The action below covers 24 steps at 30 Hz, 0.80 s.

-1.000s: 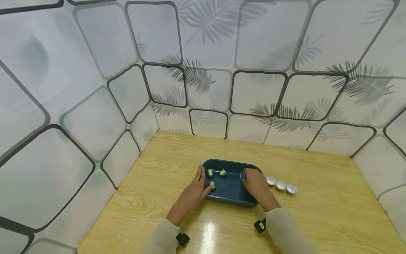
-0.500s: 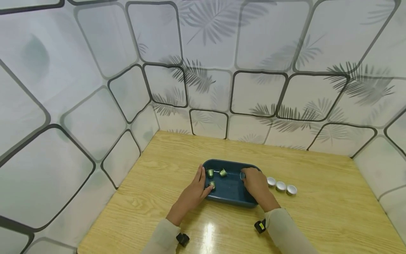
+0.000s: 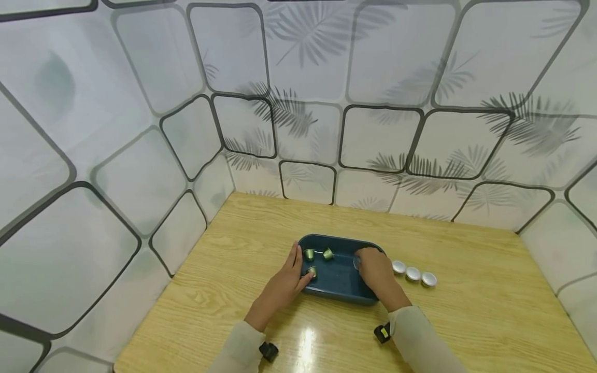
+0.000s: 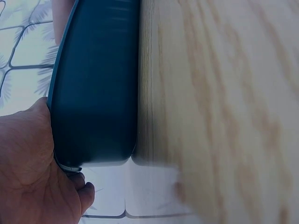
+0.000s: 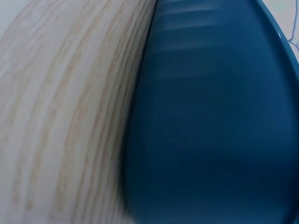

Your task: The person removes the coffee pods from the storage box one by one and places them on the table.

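Looks partway: clasping blue tray (image 3: 338, 272) with left hand (image 3: 283, 284), seemingly pinching round piece (image 3: 356, 262) inside with right hand (image 3: 377, 268), with three white-topped capsules (image 3: 412, 273) lined up on table (image 3: 475, 290), three green capsules (image 3: 328, 254) apparently left inside.

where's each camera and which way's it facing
Head: on the head, looks forward and down at the blue tray on the table; left grip, right grip and sleeves show.
Left wrist: on that wrist, faces the tray's side; left grip shows.
Right wrist: on that wrist, faces the tray's side; no grip shows.
Both wrist views share tray and table.
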Available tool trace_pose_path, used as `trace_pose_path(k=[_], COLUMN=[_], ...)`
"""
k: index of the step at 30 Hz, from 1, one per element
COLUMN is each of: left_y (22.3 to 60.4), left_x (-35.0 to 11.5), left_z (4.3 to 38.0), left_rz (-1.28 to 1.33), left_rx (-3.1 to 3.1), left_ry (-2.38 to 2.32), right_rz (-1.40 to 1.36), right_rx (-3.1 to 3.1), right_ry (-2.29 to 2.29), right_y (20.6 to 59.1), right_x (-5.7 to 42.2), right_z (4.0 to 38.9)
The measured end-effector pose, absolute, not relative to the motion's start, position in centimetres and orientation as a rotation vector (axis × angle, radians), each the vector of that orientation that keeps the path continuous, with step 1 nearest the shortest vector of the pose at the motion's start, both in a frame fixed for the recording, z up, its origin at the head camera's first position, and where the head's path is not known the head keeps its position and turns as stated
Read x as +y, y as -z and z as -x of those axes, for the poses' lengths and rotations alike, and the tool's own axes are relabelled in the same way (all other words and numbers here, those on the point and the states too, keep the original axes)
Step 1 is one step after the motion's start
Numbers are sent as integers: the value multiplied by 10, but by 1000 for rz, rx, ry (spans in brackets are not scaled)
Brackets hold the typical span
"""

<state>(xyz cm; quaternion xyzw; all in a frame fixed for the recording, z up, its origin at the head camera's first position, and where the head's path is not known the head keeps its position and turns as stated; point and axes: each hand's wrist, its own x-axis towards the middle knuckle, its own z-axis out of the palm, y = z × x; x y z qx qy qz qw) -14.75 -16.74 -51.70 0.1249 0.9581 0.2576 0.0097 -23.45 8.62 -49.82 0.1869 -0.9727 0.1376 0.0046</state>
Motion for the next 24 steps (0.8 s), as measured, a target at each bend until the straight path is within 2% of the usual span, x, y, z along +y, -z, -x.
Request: trace_pose_path(k=[24], left_y=[517], left_x=[-167], left_z=[146], left_rz=[-382], left_rx=[2997], left_ry=[-789], right_rz=[-718], right_rx=[-3014], right_ry=[-393], right_y=[493], right_x=[90], right_z=[228])
